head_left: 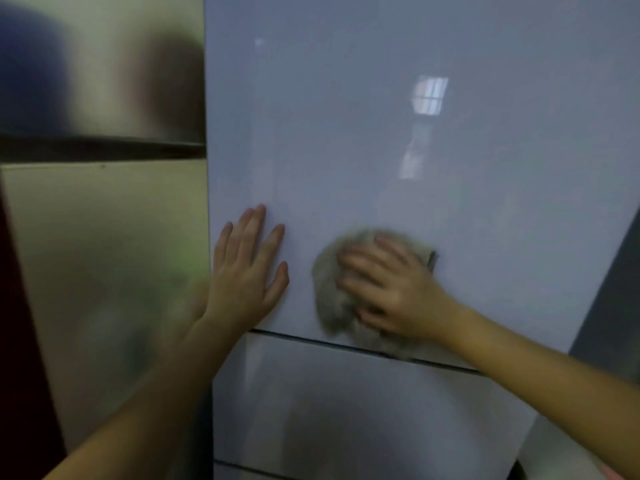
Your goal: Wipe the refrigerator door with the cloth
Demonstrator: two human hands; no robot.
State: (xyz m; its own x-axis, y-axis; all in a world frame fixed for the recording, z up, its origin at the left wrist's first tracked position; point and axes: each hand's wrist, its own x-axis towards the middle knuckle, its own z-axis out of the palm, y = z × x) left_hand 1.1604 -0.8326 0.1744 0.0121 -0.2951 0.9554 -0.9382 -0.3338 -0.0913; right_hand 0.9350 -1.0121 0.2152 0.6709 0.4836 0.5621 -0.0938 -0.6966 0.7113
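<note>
The glossy pale grey refrigerator door [381, 133] fills the middle and right of the head view. A crumpled grey cloth [332, 289] is pressed flat against its lower part, just above the seam to the door below. My right hand [391, 289] lies spread over the cloth and presses it to the door; both are motion-blurred. My left hand [247, 268] rests flat on the door near its left edge, fingers apart, holding nothing.
A lower door panel [346, 403] sits under the seam. To the left stands a second, metallic refrigerator [104, 237] with a dark gap between its two doors. A dark edge [616, 306] shows at the far right.
</note>
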